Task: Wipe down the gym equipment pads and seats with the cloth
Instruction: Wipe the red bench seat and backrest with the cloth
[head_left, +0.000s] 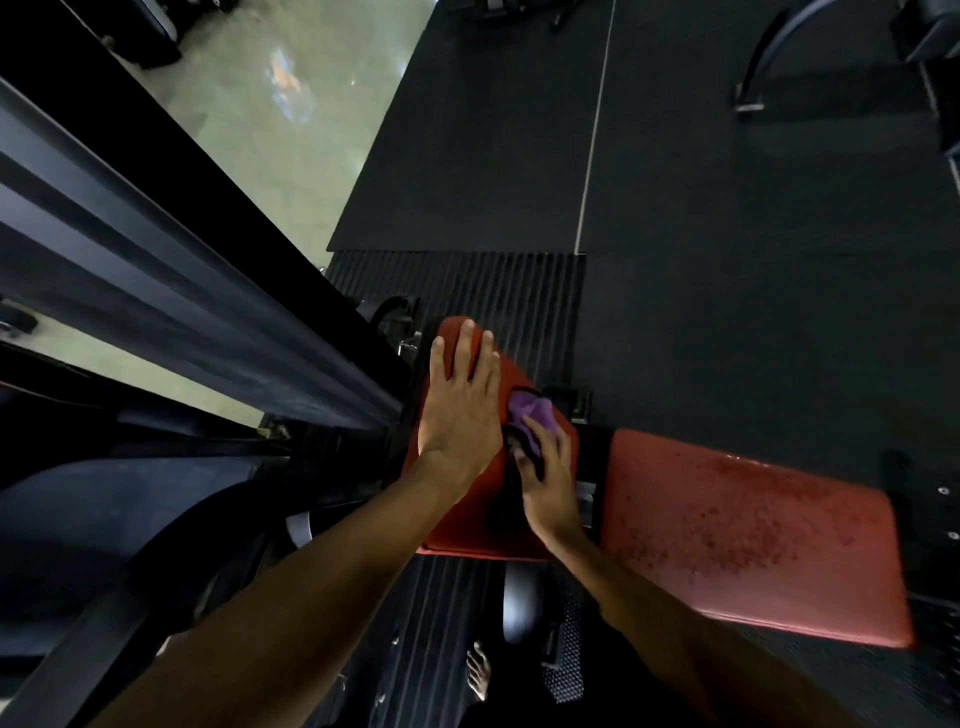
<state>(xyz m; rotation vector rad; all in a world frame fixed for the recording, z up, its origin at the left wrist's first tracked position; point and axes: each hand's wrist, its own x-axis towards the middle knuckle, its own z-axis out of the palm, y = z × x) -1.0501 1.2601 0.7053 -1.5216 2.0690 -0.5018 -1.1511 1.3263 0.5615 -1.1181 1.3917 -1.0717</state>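
Grip of the right hand (550, 488) is closed on a crumpled purple cloth (532, 413): the fingers curl over the bundle and press it down onto a red vinyl seat pad (467, 525), near that pad's right edge. Part of the cloth lies in shadow under the fingers, so only its far end shows colour.

Beside it, the left hand (460, 410) lies flat on the same pad. Its fingers are straight and slightly spread, holding nothing, and the fingertips reach the pad's rounded far end. The two hands sit close together, with the cloth between them.

To the right, across a narrow gap with dark metal fittings, lies a wider red rectangular pad (748, 530). Its surface is mottled with darker specks and a small glossy patch near its far edge.

A thick black steel machine frame (171, 291) runs diagonally across the left side, its lower end meeting the seat pad. Under the pads lies a black ribbed floor mat (498, 291). Beyond it stretches smooth black rubber flooring (753, 260), split by a thin pale seam line (592, 135). At the upper left the floor changes to pale glossy green flooring (270, 119) with a blurred reflection in it. A curved dark metal bar (763, 57) stands at the far right. A bare foot (478, 675) shows at the bottom, on the ribbed mat.
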